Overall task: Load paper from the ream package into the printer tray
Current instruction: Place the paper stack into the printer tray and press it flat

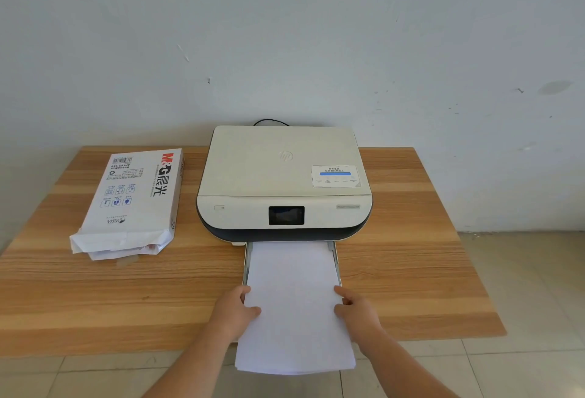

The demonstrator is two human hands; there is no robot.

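Note:
A cream and black printer stands at the back middle of the wooden table. Its paper tray is pulled out toward me. A stack of white paper lies partly inside the tray, and its near end hangs past the table's front edge. My left hand grips the stack's left edge and my right hand grips its right edge. The white ream package lies to the left of the printer, its near end torn open.
A black cable runs behind the printer along the grey wall. The table's front edge crosses under the paper stack. Tiled floor shows to the right and below.

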